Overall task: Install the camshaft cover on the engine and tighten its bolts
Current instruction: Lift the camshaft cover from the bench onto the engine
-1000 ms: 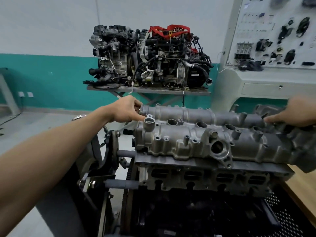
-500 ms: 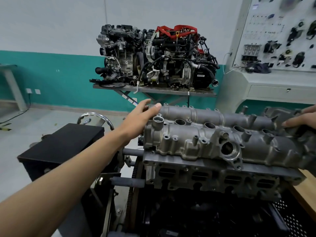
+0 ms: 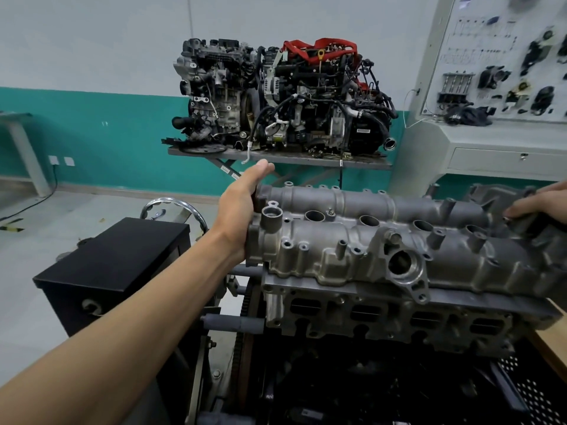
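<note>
The grey cast camshaft cover (image 3: pixel 368 240) lies along the top of the engine's cylinder head (image 3: pixel 383 320), which sits on a work stand. My left hand (image 3: pixel 239 210) presses flat against the cover's left end, its fingers straight and pointing up past the far edge. My right hand (image 3: pixel 540 204) comes in from the right frame edge and rests its fingertips on top of the cover's right end; its thumb is hidden. I see no bolts or tools in either hand.
A black box (image 3: pixel 116 256) stands left of the engine, with a chrome handwheel (image 3: pixel 171 204) behind it. A second, complete engine (image 3: pixel 282 96) sits on a metal table at the back. A display board of parts (image 3: pixel 506 72) fills the right rear. A wooden bench edge (image 3: pixel 552 348) shows at right.
My left hand has let go of the cover's left end, where its fingers were curled, and now lies flat against it. My right hand stays on the right end.
</note>
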The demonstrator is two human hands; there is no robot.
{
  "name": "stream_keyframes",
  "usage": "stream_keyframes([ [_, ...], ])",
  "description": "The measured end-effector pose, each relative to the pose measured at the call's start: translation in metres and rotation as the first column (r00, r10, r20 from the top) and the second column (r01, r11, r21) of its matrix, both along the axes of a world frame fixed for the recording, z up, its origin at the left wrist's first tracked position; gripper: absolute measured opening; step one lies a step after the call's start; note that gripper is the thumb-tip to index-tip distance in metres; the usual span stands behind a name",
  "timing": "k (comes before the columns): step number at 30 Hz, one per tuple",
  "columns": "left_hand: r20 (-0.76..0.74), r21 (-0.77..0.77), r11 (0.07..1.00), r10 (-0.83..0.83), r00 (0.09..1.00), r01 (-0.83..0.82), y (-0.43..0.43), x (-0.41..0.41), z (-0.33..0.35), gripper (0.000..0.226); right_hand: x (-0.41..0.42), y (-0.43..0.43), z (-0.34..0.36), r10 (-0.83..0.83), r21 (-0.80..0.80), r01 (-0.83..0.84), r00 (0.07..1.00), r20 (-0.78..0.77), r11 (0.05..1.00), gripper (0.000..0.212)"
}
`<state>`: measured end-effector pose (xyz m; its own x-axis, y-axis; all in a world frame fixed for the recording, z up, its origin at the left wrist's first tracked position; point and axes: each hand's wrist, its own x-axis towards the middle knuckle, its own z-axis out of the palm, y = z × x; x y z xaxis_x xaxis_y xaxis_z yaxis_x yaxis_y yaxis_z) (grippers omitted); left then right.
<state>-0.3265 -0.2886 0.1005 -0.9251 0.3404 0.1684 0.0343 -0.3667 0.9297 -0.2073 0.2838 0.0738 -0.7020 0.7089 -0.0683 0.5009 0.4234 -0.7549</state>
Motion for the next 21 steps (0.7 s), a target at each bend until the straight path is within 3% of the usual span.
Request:
stream_keyframes([
  [2,0.007,-0.015,1.0,0.007,1.0,-0.007,-0.001,0.004,0.003,0.038,-0.003,0.002,0.01,0.067,-0.066,-0.062,0.995,0.071,0.996,0.104],
  [7,0.016,-0.051,0.998,0.027,1.0,-0.026,0.002,0.005,0.01,0.035,-0.002,0.002,0.018,-0.036,-0.015,0.038,0.992,0.124,0.999,0.114],
  [9,0.031,-0.039,0.998,0.045,0.999,-0.044,0.003,0.004,0.014,0.033,0.005,-0.011,0.025,-0.058,0.07,0.051,0.994,0.093,0.996,0.105],
  [12,0.044,-0.028,0.998,0.053,0.998,-0.052,0.003,0.002,0.014,0.033,0.02,-0.047,0.035,-0.096,0.073,0.095,0.995,0.013,0.993,0.081],
  [17,0.041,-0.018,0.999,0.031,0.999,-0.03,0.002,0.007,0.01,0.032,0.027,-0.086,0.052,-0.139,0.133,0.128,0.987,0.077,0.983,0.06],
  [21,0.064,0.008,0.999,0.04,0.997,-0.041,0.0,0.009,0.008,0.039,0.028,-0.083,0.055,-0.19,0.118,0.182,0.98,0.06,0.976,0.064],
])
